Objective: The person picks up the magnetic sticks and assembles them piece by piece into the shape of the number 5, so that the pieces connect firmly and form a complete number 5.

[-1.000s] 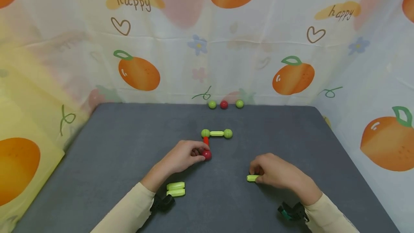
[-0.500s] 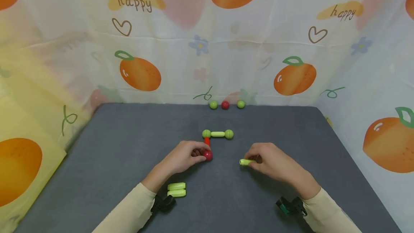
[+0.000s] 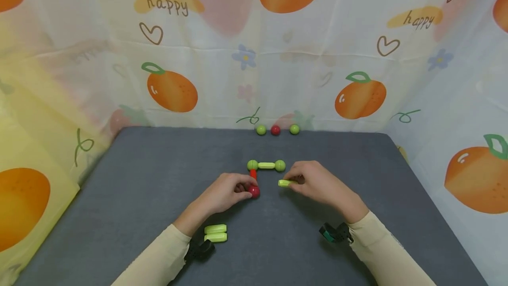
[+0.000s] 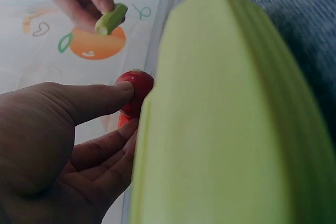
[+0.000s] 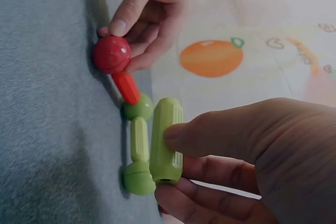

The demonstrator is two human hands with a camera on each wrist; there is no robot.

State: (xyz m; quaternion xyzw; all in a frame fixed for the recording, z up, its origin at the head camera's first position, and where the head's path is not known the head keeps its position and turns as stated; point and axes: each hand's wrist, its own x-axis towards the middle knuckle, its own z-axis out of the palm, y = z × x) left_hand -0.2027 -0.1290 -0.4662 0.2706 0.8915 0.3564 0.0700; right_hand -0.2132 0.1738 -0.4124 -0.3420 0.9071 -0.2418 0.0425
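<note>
So, looks like we're at a joining step on the grey tabletop [image 3: 158, 162]. Our grip's closed on both sides: left hand [image 3: 227, 193] pinches the red ball [image 3: 254, 192] on the L-shaped chain [image 3: 266, 165], just below centre; right hand [image 3: 321, 184] holds up a pale-green rod [image 3: 284, 183], slightly right of that. Next move probably calls for lining that rod up without bumping the green end ball [image 3: 280, 165]. Two spare rods [image 3: 215, 237] crowd our left sleeve [image 3: 162, 253], lower left; three loose balls [image 3: 275, 130] line the far edge, mid-frame.

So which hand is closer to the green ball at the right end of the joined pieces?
Right. The right hand is just right of the green ball, pinching a green stick; the left hand is farther off, left of it, gripping a red ball.
</note>
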